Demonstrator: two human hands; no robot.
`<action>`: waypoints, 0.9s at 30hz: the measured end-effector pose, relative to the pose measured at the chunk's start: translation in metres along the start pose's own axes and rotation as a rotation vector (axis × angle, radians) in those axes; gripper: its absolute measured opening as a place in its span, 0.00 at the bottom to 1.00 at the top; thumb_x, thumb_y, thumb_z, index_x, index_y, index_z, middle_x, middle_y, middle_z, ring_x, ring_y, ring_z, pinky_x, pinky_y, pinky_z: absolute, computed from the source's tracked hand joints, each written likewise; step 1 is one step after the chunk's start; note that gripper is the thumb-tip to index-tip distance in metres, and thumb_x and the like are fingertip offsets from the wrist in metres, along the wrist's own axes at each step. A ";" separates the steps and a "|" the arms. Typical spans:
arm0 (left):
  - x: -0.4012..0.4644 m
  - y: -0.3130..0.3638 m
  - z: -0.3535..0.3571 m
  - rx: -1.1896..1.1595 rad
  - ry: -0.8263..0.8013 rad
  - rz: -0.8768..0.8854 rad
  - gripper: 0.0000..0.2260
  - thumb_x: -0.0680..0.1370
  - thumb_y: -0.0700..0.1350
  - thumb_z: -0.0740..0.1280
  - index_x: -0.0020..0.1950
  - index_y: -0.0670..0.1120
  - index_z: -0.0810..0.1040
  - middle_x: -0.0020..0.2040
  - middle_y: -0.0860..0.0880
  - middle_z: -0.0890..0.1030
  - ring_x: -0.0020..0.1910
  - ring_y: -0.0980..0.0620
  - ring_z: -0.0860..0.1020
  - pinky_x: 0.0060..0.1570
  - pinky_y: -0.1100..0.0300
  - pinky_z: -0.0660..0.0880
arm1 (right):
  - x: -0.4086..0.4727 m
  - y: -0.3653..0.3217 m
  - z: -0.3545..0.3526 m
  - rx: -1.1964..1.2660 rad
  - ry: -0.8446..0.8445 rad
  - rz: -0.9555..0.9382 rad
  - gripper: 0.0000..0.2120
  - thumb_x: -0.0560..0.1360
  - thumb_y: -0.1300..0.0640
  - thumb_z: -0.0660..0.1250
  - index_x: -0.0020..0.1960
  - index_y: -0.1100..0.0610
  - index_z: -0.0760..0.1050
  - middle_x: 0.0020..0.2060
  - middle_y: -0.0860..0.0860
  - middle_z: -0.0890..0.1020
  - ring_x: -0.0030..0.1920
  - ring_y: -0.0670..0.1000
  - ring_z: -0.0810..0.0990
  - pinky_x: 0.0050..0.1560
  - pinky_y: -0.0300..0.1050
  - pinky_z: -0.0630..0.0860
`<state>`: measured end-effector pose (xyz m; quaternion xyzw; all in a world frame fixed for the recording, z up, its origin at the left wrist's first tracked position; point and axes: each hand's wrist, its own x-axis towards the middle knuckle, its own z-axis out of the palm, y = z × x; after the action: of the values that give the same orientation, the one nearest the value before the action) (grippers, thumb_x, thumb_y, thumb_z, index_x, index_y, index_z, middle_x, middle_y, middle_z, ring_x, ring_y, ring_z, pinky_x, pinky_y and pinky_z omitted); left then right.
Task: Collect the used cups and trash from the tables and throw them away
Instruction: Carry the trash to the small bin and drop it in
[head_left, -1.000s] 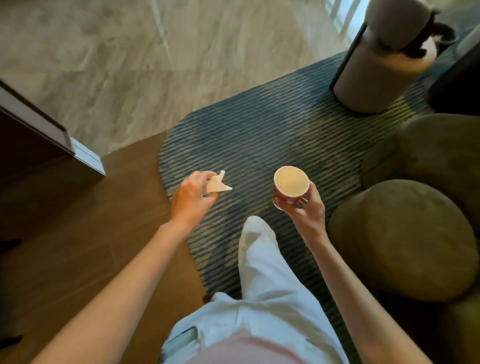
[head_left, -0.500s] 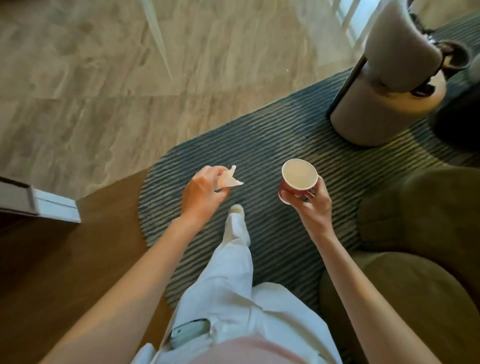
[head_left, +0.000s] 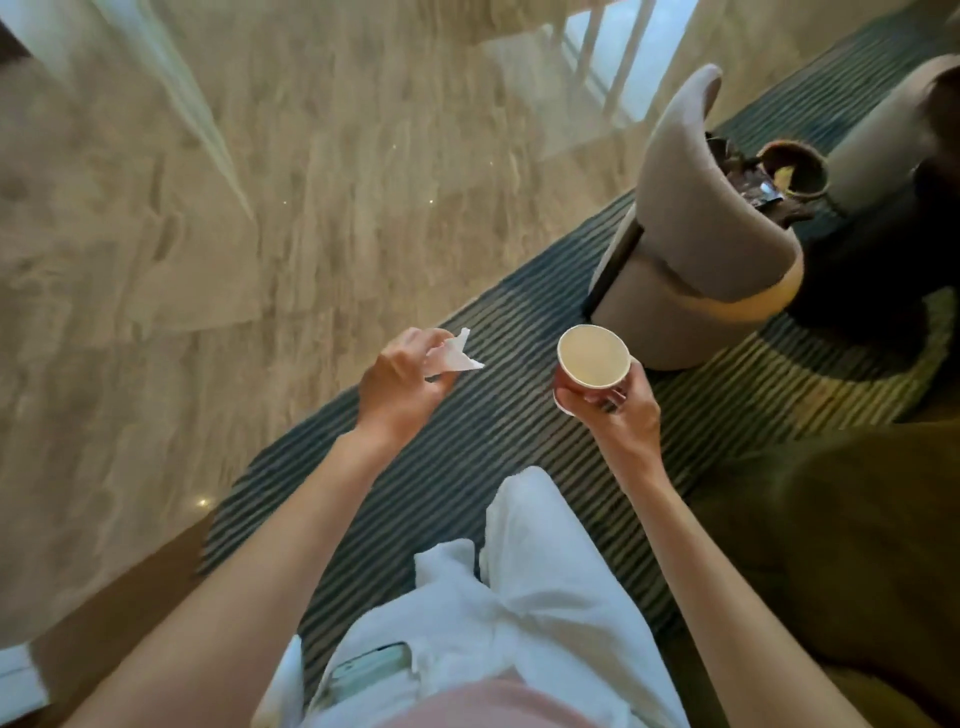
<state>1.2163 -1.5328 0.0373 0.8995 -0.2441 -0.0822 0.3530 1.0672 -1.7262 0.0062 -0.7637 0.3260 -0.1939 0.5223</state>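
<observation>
Left hand (head_left: 400, 382) pinches crumpled white tissue (head_left: 453, 354); right hand (head_left: 618, 410) grips round paper cup (head_left: 592, 358).

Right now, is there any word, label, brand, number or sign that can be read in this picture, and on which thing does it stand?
None can be read.
Paper cup in the right hand: no print shows on the red side.
Crumpled napkin in the left hand: plain white.
Phone in the trouser pocket: no text visible.
Dark items on the grey chair: too blurred to tell.
</observation>
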 end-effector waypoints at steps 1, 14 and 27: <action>0.025 0.002 0.007 0.002 -0.011 -0.002 0.13 0.73 0.48 0.71 0.56 0.48 0.79 0.52 0.49 0.81 0.50 0.47 0.80 0.43 0.49 0.77 | 0.023 0.001 0.001 0.006 0.007 0.013 0.32 0.64 0.52 0.79 0.63 0.48 0.68 0.55 0.45 0.78 0.55 0.38 0.77 0.50 0.29 0.74; 0.370 0.067 0.070 0.059 -0.051 0.034 0.14 0.72 0.46 0.72 0.57 0.47 0.79 0.52 0.48 0.80 0.49 0.46 0.80 0.41 0.49 0.77 | 0.366 -0.020 -0.005 0.059 0.009 0.063 0.31 0.65 0.56 0.79 0.63 0.52 0.68 0.55 0.48 0.78 0.52 0.37 0.77 0.49 0.24 0.72; 0.703 0.088 0.141 0.011 -0.154 0.099 0.15 0.70 0.43 0.73 0.55 0.47 0.80 0.50 0.49 0.80 0.48 0.46 0.80 0.42 0.49 0.77 | 0.676 -0.022 0.013 0.028 0.182 0.143 0.32 0.63 0.55 0.80 0.63 0.59 0.71 0.55 0.53 0.80 0.54 0.51 0.80 0.56 0.50 0.79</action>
<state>1.7468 -2.0221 0.0100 0.8794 -0.3151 -0.1322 0.3316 1.5638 -2.1857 -0.0084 -0.7102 0.4232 -0.2293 0.5137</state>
